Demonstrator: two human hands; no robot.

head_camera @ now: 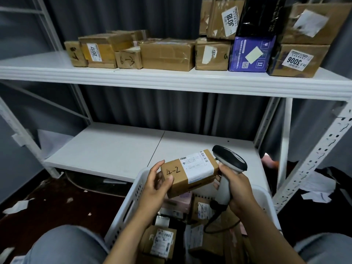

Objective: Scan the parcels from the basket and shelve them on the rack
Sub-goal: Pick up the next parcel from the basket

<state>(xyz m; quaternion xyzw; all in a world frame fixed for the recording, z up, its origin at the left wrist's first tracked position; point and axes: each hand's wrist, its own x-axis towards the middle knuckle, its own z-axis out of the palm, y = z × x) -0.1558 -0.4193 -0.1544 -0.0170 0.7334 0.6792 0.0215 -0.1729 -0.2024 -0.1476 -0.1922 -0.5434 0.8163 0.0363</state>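
Gripping brown "4-2" white-labelled parcel [188, 173]: left hand [158, 183]; right hand [237, 189] clasps scanner [230, 161].

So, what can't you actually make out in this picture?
Head view:
- Fine print on the label of the 4-2 box, held by the left hand: too small.
- Front window of the scanner, in the right hand: faces away.
- The parcels in the basket: partly hidden by both arms, so uncountable.
- The stacked boxes at top right of the upper shelf: cut off by the top edge.

A parcel storeroom: a white rack [171, 80] of numbered, labelled cartons [167, 54].
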